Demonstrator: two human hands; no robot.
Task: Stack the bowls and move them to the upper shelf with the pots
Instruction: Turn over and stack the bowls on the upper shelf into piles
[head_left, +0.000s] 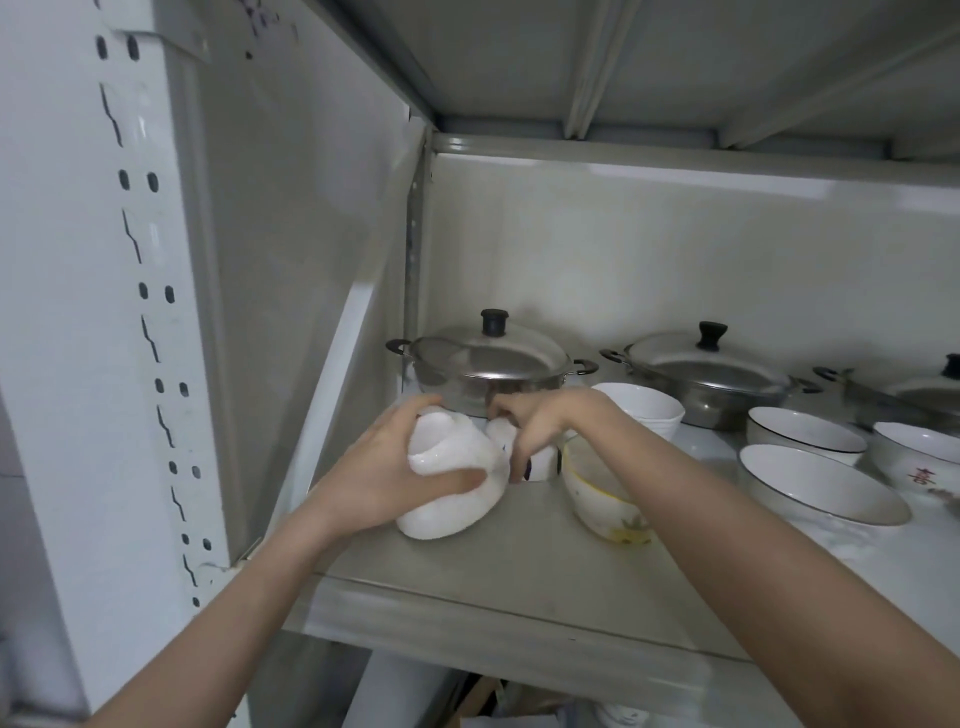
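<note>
White perforated upright (150, 332) at left; clutter (498, 696) below, unclear.

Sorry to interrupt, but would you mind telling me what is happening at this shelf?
A person is arranging crockery on the shelf that holds the lidded pots. The left hand grips a tilted white bowl stack; the right hand holds a small white piece beside it. More bowls sit to the right.

Two bare, sleeveless forearms

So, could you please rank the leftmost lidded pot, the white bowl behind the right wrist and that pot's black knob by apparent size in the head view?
1. Leftmost lidded pot
2. White bowl, partly hidden
3. Black knob
</note>
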